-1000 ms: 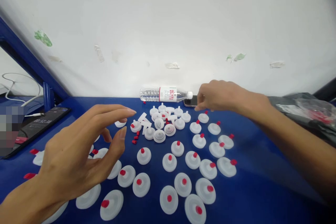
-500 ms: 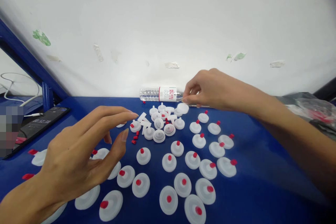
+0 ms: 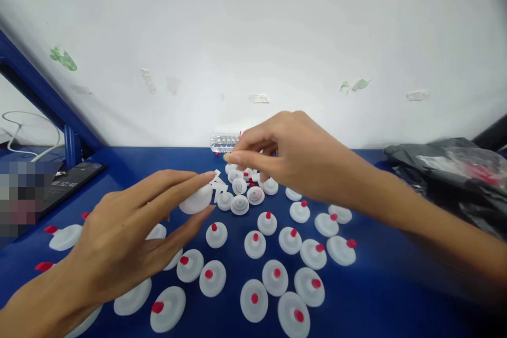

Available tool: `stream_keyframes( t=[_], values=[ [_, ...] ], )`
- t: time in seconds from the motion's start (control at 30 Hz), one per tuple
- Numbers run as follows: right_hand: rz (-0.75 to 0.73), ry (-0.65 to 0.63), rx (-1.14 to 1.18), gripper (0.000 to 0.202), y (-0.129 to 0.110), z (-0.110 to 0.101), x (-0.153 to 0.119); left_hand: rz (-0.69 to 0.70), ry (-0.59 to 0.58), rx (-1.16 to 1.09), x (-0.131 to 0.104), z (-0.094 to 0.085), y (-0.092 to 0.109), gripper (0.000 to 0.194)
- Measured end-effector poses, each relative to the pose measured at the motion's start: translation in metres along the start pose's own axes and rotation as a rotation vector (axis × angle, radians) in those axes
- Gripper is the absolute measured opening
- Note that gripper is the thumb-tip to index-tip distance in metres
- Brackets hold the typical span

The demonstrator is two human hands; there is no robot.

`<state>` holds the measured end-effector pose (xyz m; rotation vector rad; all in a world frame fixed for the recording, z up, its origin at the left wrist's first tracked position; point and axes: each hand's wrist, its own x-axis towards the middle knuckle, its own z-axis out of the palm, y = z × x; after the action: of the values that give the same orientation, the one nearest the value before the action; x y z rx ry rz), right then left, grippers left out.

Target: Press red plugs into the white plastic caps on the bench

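One disc, seemingly, into left grip

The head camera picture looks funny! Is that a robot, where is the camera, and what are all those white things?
There's no robot here, just a person's two bare hands. The camera is worn on their head, looking forward and down. On the blue table lie many white discs with red tips, a pile of white pieces and a clear bottle. The left hand holds a white disc. I can't tell whether the right hand holds anything.
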<state>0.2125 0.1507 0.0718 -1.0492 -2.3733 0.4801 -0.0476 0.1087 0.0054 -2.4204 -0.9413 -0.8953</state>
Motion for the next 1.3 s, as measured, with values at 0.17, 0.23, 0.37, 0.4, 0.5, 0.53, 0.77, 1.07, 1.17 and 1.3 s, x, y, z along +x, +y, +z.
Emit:
stream_keyframes(
  t=[0.17,0.23,0.37,0.4,0.5,0.53,0.77,1.07,1.17,1.3],
  values=[
    [0.058,-0.238,-0.502,0.016,0.038,0.009,0.003,-0.039,0.016,-0.030,0.002,-0.002,-0.003,0.034],
    [0.045,-0.305,-0.504,0.022,0.047,0.015,0.003,-0.035,0.012,-0.043,0.001,-0.002,-0.003,0.036],
    [0.062,-0.361,-0.525,0.023,0.049,0.026,0.003,-0.015,0.011,-0.056,0.000,-0.003,-0.002,0.040],
    [0.074,-0.362,-0.532,0.021,0.049,0.028,0.003,-0.015,0.010,-0.057,0.000,-0.003,-0.002,0.039],
    [0.099,-0.359,-0.540,0.016,0.048,0.034,0.004,-0.012,0.010,-0.053,0.001,-0.003,-0.003,0.036],
    [0.099,-0.359,-0.537,0.015,0.048,0.035,0.005,-0.014,0.006,-0.052,0.001,-0.003,-0.003,0.036],
    [0.088,-0.299,-0.430,0.013,0.050,0.019,0.007,-0.006,-0.026,-0.031,0.003,-0.003,-0.003,0.036],
    [-0.017,-0.232,0.252,0.008,0.020,0.003,0.004,-0.124,-0.039,0.041,0.004,-0.005,-0.003,0.022],
    [-0.014,-0.257,0.324,0.021,0.015,0.005,0.003,-0.042,-0.048,0.006,0.003,-0.005,-0.004,0.022],
    [-0.039,-0.204,0.337,0.015,0.012,0.007,0.003,0.016,-0.063,0.065,0.000,-0.003,-0.008,0.029]
  ],
)
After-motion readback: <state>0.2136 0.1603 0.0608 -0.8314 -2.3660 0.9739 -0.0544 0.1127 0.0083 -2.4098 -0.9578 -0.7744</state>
